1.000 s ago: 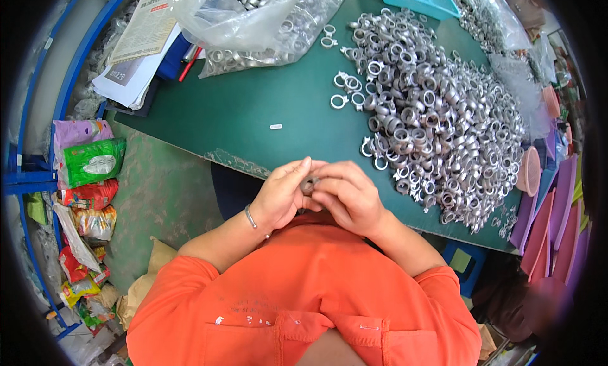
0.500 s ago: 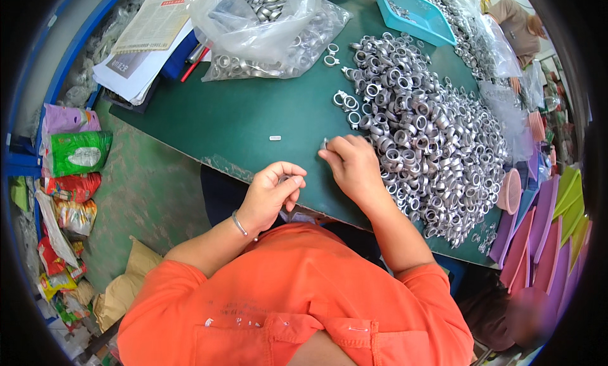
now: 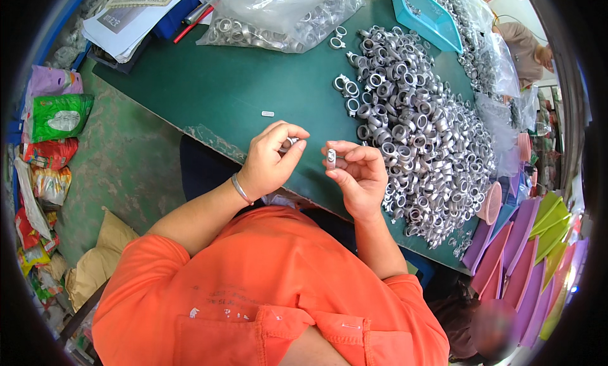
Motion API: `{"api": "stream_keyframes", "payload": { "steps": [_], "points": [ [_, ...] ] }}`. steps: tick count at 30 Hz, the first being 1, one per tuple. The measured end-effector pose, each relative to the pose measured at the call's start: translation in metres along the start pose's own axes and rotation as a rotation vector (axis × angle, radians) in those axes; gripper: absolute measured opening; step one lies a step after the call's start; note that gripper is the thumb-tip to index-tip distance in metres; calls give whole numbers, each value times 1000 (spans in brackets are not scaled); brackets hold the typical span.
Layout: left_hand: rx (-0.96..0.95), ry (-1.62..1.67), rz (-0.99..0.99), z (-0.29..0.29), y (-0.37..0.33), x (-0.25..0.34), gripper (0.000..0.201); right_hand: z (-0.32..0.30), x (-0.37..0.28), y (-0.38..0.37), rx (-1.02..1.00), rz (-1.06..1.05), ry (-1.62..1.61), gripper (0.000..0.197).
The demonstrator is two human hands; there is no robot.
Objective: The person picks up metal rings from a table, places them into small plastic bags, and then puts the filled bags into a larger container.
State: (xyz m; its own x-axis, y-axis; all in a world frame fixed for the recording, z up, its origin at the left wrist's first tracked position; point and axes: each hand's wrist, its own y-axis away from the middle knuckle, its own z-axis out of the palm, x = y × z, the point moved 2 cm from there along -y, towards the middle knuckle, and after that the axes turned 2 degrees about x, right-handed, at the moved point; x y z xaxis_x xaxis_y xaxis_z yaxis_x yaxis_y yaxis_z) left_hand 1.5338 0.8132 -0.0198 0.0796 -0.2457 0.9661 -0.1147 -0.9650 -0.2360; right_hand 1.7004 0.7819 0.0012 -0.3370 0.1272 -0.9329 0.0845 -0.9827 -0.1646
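Observation:
My left hand (image 3: 267, 158) is curled closed in front of me near the table edge. A silvery metal ring (image 3: 288, 144) shows partly between its fingers and thumb. Just to its right, my right hand (image 3: 364, 176) is turned with the palm partly up. Thumb and fingertips pinch a small metal ring clamp (image 3: 331, 158), seen edge-on. The two hands are apart. Beyond them on the green table (image 3: 209, 87) lies a small flat metal piece (image 3: 268, 114). A large heap of metal ring clamps (image 3: 424, 138) spreads right of my right hand, with a few loose rings (image 3: 347, 87) at its left edge.
A clear plastic bag of rings (image 3: 272, 30) lies at the far side, left of a turquoise tray (image 3: 427, 18). Papers (image 3: 126, 24) and a red pen (image 3: 193, 25) are at the far left. Colourful plastic bins (image 3: 519, 239) stand at right. Another person (image 3: 522, 49) is at far right.
My right hand has turned over beside the heap and now shows a ring clamp upright in its fingertips. A ring has come into sight in my left hand. The whole view has shifted slightly.

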Motion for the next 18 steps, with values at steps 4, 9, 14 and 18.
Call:
{"api": "stream_keyframes", "payload": {
  "steps": [4, 9, 14, 18],
  "points": [
    [12, 23, 10, 0, 0, -4, 10, -2, 2, -2, 76, 306, -471, 28],
    [68, 40, -7, -1, 2, -3, 9, -3, 7, -16, 91, 425, -614, 29],
    [99, 61, 55, -1, 5, -8, 10, -19, -32, -73, 126, 521, 60, 9],
    [117, 26, 124, 1, 6, -3, 9, -18, -31, -119, -7, 1, 1250, 14]
  ]
}}
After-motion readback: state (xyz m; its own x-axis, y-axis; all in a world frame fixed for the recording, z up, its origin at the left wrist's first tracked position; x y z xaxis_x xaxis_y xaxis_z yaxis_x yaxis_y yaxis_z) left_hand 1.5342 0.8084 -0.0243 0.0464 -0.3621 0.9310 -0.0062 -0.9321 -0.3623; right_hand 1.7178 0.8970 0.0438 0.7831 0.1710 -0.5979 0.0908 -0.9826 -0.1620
